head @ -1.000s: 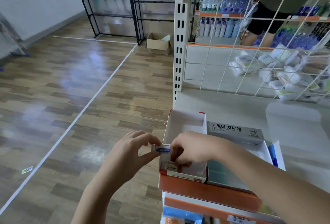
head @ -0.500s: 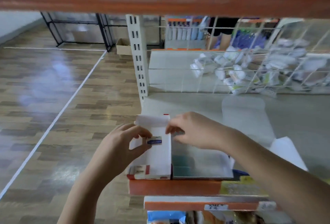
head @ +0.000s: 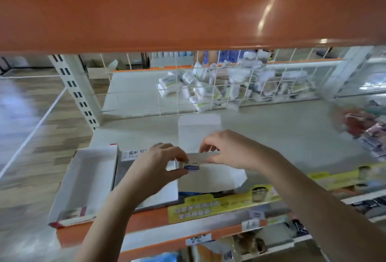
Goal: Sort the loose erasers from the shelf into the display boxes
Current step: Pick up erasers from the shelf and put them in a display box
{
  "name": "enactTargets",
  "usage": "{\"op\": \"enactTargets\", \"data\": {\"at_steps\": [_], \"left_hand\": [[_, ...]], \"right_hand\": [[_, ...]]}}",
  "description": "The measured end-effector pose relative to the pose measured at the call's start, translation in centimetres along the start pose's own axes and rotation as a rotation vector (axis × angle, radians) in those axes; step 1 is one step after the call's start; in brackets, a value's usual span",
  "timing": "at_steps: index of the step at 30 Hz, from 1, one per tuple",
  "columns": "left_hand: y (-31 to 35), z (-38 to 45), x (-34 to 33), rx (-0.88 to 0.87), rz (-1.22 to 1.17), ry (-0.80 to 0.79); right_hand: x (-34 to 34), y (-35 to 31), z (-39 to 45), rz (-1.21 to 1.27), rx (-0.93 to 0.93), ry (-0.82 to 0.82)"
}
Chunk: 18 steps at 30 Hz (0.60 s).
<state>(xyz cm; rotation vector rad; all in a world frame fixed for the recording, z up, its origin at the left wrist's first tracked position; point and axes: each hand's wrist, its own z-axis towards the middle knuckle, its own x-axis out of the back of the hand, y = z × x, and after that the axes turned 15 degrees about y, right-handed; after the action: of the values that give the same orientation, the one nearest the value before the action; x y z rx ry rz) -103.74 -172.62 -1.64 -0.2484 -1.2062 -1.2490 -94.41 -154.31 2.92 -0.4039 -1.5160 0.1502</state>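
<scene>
The shelf [head: 292,136], a pale flat deck under an orange rail, carries three open display boxes at its front edge. The red-trimmed box [head: 83,180] lies well to the left of the fingers and looks empty; the middle box [head: 158,197] sits directly beneath the left hand [head: 154,170]; the white box [head: 211,178] lies just below and to the right of both sets of fingertips, its rear flap standing upright behind them. The right hand [head: 227,151] pinches that box's upper rear edge between thumb and forefinger, apparently steadying thin card that would likely buckle under a hard squeeze. The left hand's thumb and fingers are closed on the eraser [head: 191,166], a small white block in a blue-printed sleeve, held at the fingertips over the white box's left wall. Judged by size, the eraser is light, firm and slightly grippy; a two-finger hold across its short sides should suffice.
</scene>
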Motion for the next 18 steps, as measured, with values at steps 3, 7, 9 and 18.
{"op": "enactTargets", "data": {"at_steps": [3,7,9,18], "left_hand": [[1.8,0.6,-1.8,-0.02,0.056,-0.072],[3.0,0.9,-3.5,-0.009,0.145,-0.121],[3.5,0.9,-4.2,-0.009,0.161,-0.125],[5.6,1.1,-7.5,0.031,0.16,-0.176]], "right_hand": [[-0.4,1.5,-1.1,0.013,-0.009,-0.022],[-0.8,3.2,-2.1,0.023,-0.019,-0.006],[-0.8,4.1,-2.6,0.038,-0.035,0.03],[-1.3,7.0,-3.4,0.036,-0.137,0.225]]}}
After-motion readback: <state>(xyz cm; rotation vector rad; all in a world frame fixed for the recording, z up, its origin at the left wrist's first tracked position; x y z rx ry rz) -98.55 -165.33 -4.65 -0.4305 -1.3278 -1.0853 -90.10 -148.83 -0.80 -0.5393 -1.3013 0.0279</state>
